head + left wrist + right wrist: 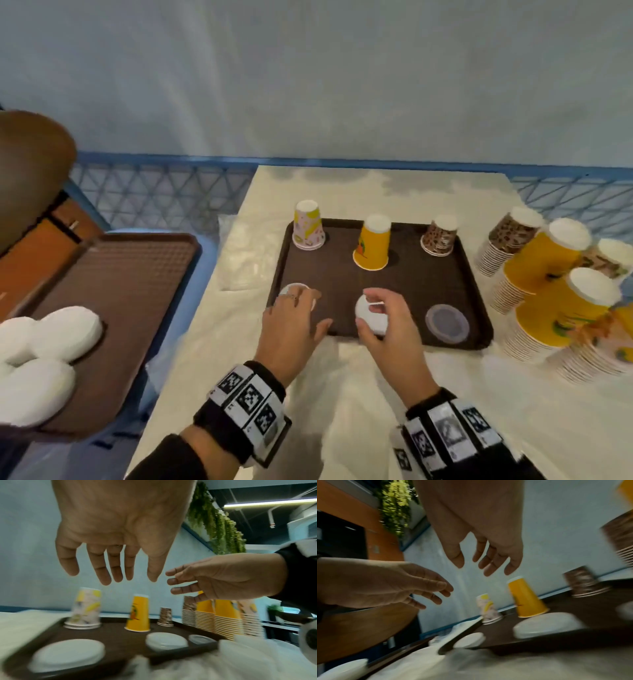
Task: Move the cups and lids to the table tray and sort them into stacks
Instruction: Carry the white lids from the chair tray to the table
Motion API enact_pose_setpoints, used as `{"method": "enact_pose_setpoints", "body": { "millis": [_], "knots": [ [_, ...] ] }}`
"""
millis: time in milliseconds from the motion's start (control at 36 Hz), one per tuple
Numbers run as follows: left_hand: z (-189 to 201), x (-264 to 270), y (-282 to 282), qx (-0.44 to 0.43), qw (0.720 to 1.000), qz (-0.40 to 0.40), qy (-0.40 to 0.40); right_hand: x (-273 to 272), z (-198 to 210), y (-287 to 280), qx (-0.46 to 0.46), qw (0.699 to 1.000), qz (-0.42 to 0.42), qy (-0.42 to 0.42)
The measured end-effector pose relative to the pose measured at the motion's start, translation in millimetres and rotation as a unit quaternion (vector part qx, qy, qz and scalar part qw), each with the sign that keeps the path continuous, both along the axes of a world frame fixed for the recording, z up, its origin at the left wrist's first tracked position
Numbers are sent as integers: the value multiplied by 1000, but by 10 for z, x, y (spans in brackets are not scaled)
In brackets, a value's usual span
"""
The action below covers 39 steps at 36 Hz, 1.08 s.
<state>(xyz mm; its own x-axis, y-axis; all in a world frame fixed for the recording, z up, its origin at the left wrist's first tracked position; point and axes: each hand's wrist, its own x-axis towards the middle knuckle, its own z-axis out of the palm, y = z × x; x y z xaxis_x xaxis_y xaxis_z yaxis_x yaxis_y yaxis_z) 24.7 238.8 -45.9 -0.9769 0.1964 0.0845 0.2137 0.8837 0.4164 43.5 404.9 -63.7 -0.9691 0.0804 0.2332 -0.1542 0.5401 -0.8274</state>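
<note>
Both hands hover, fingers loosely spread and holding nothing, over the near edge of a dark brown tray (346, 274) on the white-covered surface (359, 394): the left hand (291, 329) above a white lid stack (68, 654), the right hand (388, 325) above another white lid pile (166, 641). A clear lid (447, 323) lies near right. Floral cups (307, 225), a yellow cup (373, 243) and brown patterned cups (440, 235) stand inverted along the far edge. Tall cup stacks (555, 284) crowd the right; a second tray (113, 308) with white lids (48, 356) sits left.
</note>
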Motion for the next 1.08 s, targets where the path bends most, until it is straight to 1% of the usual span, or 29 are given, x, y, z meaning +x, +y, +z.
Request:
{"method": "enact_pose_setpoints", "body": {
  "millis": [83,111,222,306,361,417,500,583,694,778,861,972,1083],
  "knots": [
    [60,51,-696,11,997,67,-19,-112,12,-656,17,994,101,-37],
    [75,41,-778,16,997,74,-20,-125,15,-709,20,992,116,-44],
    [169,122,-1689,28,985,166,-43,-266,-30,-1504,59,974,217,-31],
    [207,213,-2356,20,971,231,-59,-371,-56,-2088,89,955,279,-44],
    [205,279,-2748,7,961,262,-92,-449,-71,-2457,103,942,313,-64],
    [182,320,-3093,-18,948,284,-142,-524,-67,-2821,116,930,338,-87],
    [119,339,-3489,-72,930,289,-216,-645,-114,-3340,144,916,357,-111],
    [12,335,-3730,-120,921,261,-264,-743,-203,-3772,159,905,364,-151],
    [-142,294,-3912,-153,919,215,-293,-840,-314,-4204,157,899,354,-203],
    [-208,238,-4010,-168,914,200,-312,-894,-379,-4439,150,899,334,-239],
    [-253,181,-4065,-177,909,184,-329,-937,-434,-4611,148,900,309,-269],
    [-299,133,-4061,-190,905,159,-346,-970,-495,-4747,171,892,295,-297],
    [-324,102,-4054,-168,908,149,-354,-1006,-517,-4793,190,895,273,-297]
  ]
}}
